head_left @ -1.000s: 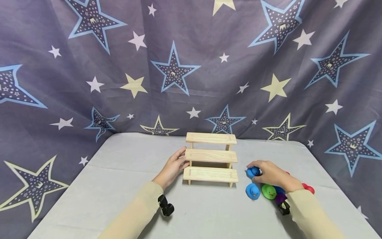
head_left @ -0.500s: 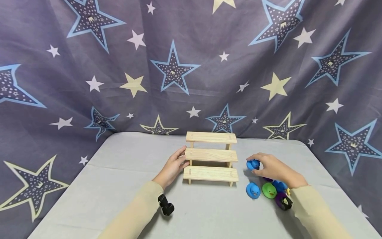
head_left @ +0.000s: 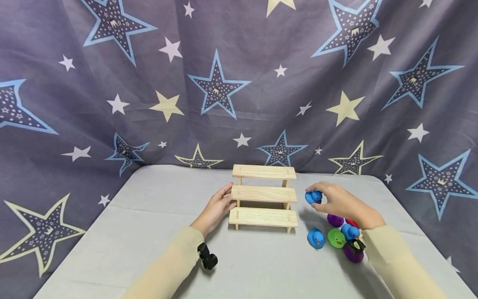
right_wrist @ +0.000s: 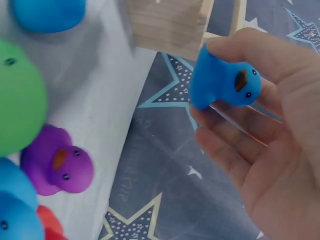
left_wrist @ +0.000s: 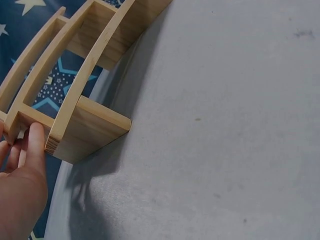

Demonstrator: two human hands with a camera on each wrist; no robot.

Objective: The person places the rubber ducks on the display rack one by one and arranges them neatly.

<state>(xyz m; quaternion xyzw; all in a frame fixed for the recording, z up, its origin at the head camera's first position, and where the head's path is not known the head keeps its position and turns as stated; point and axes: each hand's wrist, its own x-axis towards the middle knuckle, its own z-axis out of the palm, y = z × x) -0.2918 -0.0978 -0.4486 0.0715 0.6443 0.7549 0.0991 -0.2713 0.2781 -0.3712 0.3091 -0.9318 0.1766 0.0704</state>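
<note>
A three-step wooden stand [head_left: 263,194] stands on the grey cloth at the centre. My left hand [head_left: 215,209] holds its left end by the middle step, thumb and fingers at the edge in the left wrist view. My right hand [head_left: 341,204] pinches a blue rubber duck [head_left: 313,197] between thumb and fingers, raised above the cloth to the right of the stand. In the right wrist view this blue duck [right_wrist: 220,80] lies sideways, its orange beak facing the palm. Below the hand, a second blue duck [head_left: 316,238] sits beside a green duck [head_left: 336,238].
More ducks cluster under the right forearm: a purple one [head_left: 335,220], another blue one [head_left: 350,231], a partly hidden red one [head_left: 352,223] and a purple one [head_left: 353,253] nearest the front. A star-patterned curtain [head_left: 149,83] hangs behind the table and at its sides.
My right hand has lifted the blue duck off the cloth and carried it up and away from me, uncovering ducks beneath. The left hand has stayed at the stand.
</note>
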